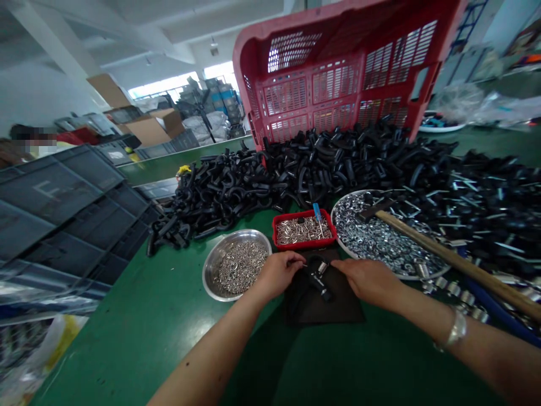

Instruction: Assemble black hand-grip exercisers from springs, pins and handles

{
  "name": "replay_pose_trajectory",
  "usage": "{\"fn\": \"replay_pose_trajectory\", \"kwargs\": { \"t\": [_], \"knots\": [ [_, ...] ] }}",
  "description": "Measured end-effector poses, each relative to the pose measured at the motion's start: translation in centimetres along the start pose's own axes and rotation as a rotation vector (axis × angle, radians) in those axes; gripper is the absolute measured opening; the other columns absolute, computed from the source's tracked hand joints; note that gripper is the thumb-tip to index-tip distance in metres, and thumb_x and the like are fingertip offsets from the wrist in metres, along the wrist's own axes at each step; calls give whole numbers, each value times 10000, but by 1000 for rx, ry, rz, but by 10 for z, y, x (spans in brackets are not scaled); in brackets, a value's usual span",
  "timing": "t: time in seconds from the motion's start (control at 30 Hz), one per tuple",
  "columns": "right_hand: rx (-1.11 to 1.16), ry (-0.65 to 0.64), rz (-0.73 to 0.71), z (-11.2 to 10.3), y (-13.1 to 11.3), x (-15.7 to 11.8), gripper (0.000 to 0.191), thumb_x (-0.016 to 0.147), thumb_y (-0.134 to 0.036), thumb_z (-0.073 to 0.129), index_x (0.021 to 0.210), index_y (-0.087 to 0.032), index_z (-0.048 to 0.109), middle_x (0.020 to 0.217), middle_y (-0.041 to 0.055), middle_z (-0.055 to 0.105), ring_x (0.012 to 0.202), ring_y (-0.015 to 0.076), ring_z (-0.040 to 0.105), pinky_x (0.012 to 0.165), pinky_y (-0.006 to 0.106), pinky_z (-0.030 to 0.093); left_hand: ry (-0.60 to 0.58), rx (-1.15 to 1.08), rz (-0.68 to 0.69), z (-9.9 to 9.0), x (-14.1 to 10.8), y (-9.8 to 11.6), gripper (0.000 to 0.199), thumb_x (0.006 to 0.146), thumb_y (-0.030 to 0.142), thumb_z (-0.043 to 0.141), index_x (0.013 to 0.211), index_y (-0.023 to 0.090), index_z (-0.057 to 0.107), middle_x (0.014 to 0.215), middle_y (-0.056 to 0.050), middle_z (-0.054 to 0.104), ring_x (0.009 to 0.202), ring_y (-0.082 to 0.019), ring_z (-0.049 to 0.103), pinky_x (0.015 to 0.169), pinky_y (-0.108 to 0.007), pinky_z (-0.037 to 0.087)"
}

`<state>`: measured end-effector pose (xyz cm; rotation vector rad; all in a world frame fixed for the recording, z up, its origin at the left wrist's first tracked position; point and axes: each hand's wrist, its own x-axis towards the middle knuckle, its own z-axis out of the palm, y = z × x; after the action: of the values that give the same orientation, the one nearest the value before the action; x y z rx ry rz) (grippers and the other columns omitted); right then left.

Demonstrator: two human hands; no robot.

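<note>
Hammer (426,243): might skid and scatter small metal pieces if the right forearm bumps its shaft, laid across the white plate (412,277)
Steel bowl (211,270): could tip at 9 o'clock if the left forearm swings wide
Mounted spring (322,269): may jump off the black part (315,278) should finger pressure lapse
Green bench (147,327): 1, beneath all; clock centred on the black part
Red crate (359,34): 1, on its side, 12 to 1 o'clock
Black pile (296,175): past counting, 10 to 2 o'clock
Plate: 1, 2 o'clock, hammer (1) over it
Dark mat (325,316): 1, centre
Bowl: 1, contents past counting
Red tray (302,246): 1, 12 o'clock, pins past counting
Right hand (367,281): 3 o'clock, index finger extended beside the spring; cannot tell whether clamped on anything
Left hand (279,273): 9 o'clock, fingertips together at the part's edge; anything pinched too small to tell
Black part: 1, on mat
Screwdriver (316,211): 1, blue-handled, in tray
Loose springs (453,288): at least 4, 3 o'clock
Mounted spring: 1
</note>
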<state>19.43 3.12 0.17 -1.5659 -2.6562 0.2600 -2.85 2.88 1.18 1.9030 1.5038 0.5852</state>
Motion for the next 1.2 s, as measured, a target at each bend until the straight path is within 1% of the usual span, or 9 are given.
{"fn": "replay_pose_trajectory", "kwargs": {
  "t": [0.07, 0.17, 0.27, 0.4, 0.53, 0.8, 1.03, 1.13, 1.2],
  "knots": [
    [85, 77, 33, -4, 1, 3, 293, 792, -191, 412, 1020, -232, 591, 968, 53, 671, 810, 203, 630, 666, 303, 442, -12, 58, 16, 1, 2, 1, 166, 778, 261, 524, 882, 215, 645, 827, 21, 677, 746, -125, 601, 697, -225, 445],
    [325, 204, 55, -5, 1, 10, 216, 820, -262, 415, 933, -217, 594, 883, 26, 677, 779, 176, 619, 674, 286, 441, -25, 188, 42, 2, 5, 7, 155, 781, 289, 529, 860, 216, 641, 825, 14, 674, 749, -139, 598, 692, -239, 441],
    [478, 245, 20, -1, -1, 14, 175, 807, -304, 452, 822, -219, 605, 796, 12, 667, 731, 161, 600, 665, 279, 434, -42, 349, 60, 2, 7, 14, 162, 801, 295, 506, 863, 217, 634, 850, -2, 666, 771, -155, 594, 705, -256, 439],
    [589, 334, 52, 5, -2, 17, 188, 809, -342, 455, 800, -210, 588, 761, 16, 650, 709, 156, 588, 647, 273, 430, -79, 511, 87, 0, 10, 21, 165, 811, 273, 486, 878, 200, 619, 875, -33, 656, 799, -177, 595, 718, -276, 441],
    [586, 335, 53, 8, -3, 20, 195, 808, -356, 455, 772, -209, 578, 734, 10, 639, 684, 152, 578, 629, 268, 419, -157, 586, 102, -4, 14, 28, 150, 806, 261, 491, 850, 190, 616, 853, -45, 653, 797, -187, 599, 726, -288, 443],
    [589, 327, 59, 17, -3, 22, 196, 814, -353, 454, 779, -204, 576, 741, 9, 637, 673, 150, 577, 612, 264, 414, -247, 702, 153, -5, 15, 45, 168, 814, 227, 467, 842, 143, 609, 857, -88, 646, 811, -216, 605, 721, -316, 470],
    [548, 363, 57, 20, -1, 21, 192, 814, -332, 458, 774, -198, 590, 751, 26, 646, 703, 161, 582, 664, 287, 427, -146, 837, 75, 21, 5, 65, 301, 857, 84, 284, 963, 92, 566, 878, -151, 605, 765, -223, 625, 622, -315, 491],
    [558, 370, 70, 19, -3, 22, 192, 811, -332, 460, 770, -199, 592, 753, 25, 648, 702, 161, 583, 660, 284, 427, -142, 761, 77, 28, 0, 57, 263, 860, 118, 323, 956, 118, 568, 885, -120, 613, 770, -208, 622, 644, -304, 487],
    [574, 381, 76, 18, -5, 23, 195, 814, -338, 457, 767, -201, 588, 744, 20, 644, 692, 157, 582, 645, 277, 426, -87, 631, 70, 28, -3, 45, 211, 860, 193, 389, 920, 151, 587, 882, -82, 627, 790, -195, 613, 682, -294, 478]
  ]
}}
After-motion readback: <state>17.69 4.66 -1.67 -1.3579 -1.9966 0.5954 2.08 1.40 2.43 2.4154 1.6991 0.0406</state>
